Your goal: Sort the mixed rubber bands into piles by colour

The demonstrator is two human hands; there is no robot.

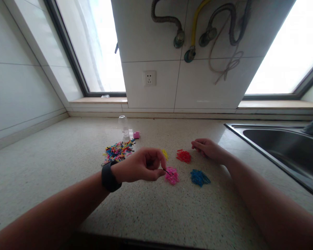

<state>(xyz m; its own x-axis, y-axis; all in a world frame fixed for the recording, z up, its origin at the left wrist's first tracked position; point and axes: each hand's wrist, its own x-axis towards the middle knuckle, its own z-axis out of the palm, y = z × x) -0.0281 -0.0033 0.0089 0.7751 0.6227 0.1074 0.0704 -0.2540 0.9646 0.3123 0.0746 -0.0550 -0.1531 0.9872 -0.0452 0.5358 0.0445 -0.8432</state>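
Observation:
My left hand [148,165], a black watch on its wrist, pinches a small black rubber band [169,172] between thumb and forefinger. The band hangs over a pile of pink rubber bands [172,176]. My right hand [205,147] is closed, its fingertips pressed together to the right of the red rubber bands [184,156]; what it holds, if anything, I cannot make out. Nearer me lie blue rubber bands [199,177]. Yellow ones [165,154] show partly behind my left hand. A mixed multicoloured heap [117,152] spreads to the left, partly hidden by that hand.
Behind the mixed heap are a clear plastic bottle [123,125] and a pink cap [136,134]. A steel sink [276,152] is set into the speckled counter [146,215] at right. Pipes and a wall socket [149,78] are on the tiled wall, between two windows.

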